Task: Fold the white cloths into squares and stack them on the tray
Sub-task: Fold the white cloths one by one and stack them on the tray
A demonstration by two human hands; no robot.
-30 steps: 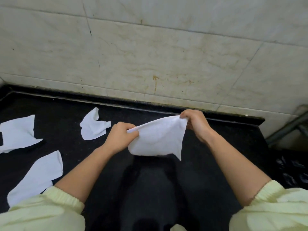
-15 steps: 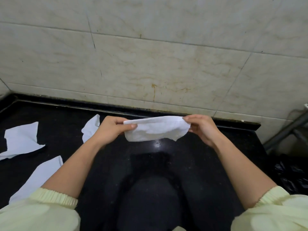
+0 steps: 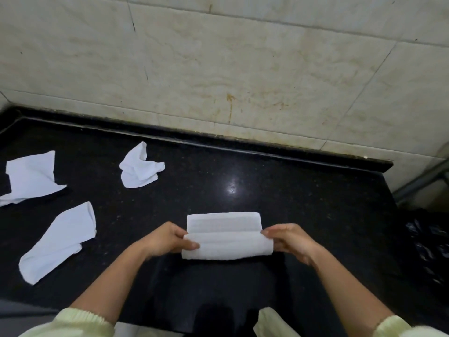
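White cloth | lies on counter between your hands, long axis running hand to hand | left hand pinches its left end, right hand its right end | both equally near; next fold probably end to end.

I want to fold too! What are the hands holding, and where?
One cloth, half folded on the counter. The left hand pinches its left end, the right hand its right end, along the near fold.

A shiny black counter meets a pale tiled wall with a brown stain. A grey pipe leans on the right side.
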